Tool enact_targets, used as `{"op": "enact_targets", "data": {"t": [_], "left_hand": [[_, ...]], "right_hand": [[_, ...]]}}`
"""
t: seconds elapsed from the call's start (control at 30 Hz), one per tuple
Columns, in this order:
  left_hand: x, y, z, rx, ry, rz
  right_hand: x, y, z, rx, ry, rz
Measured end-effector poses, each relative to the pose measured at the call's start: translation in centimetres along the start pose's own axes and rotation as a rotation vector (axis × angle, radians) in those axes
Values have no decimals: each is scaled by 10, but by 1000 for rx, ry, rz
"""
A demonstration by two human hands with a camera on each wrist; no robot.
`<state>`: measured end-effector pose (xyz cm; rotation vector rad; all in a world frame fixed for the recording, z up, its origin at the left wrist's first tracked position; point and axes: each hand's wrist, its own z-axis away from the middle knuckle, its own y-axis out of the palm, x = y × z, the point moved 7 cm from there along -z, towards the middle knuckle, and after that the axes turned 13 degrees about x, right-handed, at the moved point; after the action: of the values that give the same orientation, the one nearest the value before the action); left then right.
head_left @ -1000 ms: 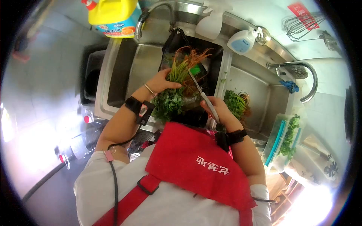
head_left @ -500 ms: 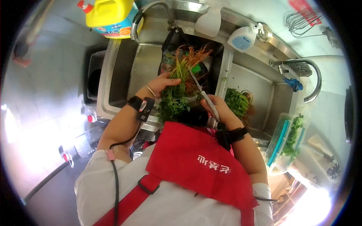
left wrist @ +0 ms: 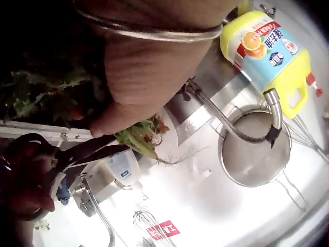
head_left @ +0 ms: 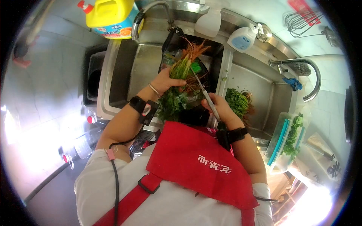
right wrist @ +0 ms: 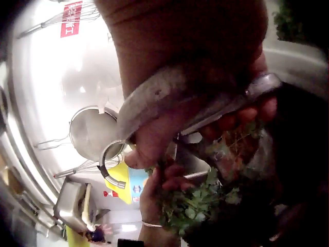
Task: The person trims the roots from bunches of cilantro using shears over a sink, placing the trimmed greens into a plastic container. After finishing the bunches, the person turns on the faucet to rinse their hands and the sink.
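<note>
The left hand (head_left: 166, 81) grips a bunch of leafy greens (head_left: 180, 69) by the stems, roots pointing up and away, leaves hanging toward the body. Scissors (head_left: 206, 97) are held in the right hand (head_left: 222, 109), their blades reaching to the right side of the stems near the roots. In the left wrist view the scissors (left wrist: 77, 152) lie close to the left thumb. The right wrist view has fingers curled round the scissor handles (right wrist: 154, 95). Below the bunch, a black bag (head_left: 194, 113) in the sink holds loose roots.
A second bunch of greens (head_left: 236, 102) lies in the right basin (head_left: 260, 88). Faucets (head_left: 315, 77) rise at the back and right. Around the sink stand a yellow jug (head_left: 113, 15), a white spray bottle (head_left: 242, 39) and a container with greens (head_left: 283, 143).
The left hand has turned slightly and the bunch's roots have shifted up and stand more upright. The scissors stay beside the stems, with their blades a little lower.
</note>
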<state>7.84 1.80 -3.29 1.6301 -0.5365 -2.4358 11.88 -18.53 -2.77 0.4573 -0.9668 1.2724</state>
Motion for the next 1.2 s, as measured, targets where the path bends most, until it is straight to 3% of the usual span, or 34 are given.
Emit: {"op": "enact_targets", "data": {"t": [0.13, 0.2, 0.23, 0.3, 0.4, 0.53, 0.63, 0.73, 0.9, 1.2], "left_hand": [[-7, -15, 5, -149, 90, -107], [-8, -34, 8, -291, 136, -418], [-9, -34, 10, -292, 136, -417], [-23, -27, 17, -340, 133, -834], [-11, -26, 14, -236, 5, -573], [-13, -25, 14, -232, 61, -575], [-8, -26, 16, -254, -9, -463], [-9, -30, 15, -282, 88, -567], [-24, -8, 20, -301, -30, -960], [-24, -5, 26, -343, 2, -1006]], "right_hand": [[-13, -5, 2, -44, 25, 87], [-6, -9, 7, -91, -18, 126], [0, -11, 8, -90, -18, 127], [15, -15, 13, -107, 35, 310], [29, -15, 15, -68, 81, 322], [36, -15, 18, -71, 112, 363], [32, -17, 19, -139, 45, 389], [32, -16, 20, -131, 45, 365], [41, -18, 18, -162, 56, 412], [41, -16, 20, -139, 116, 381]]}}
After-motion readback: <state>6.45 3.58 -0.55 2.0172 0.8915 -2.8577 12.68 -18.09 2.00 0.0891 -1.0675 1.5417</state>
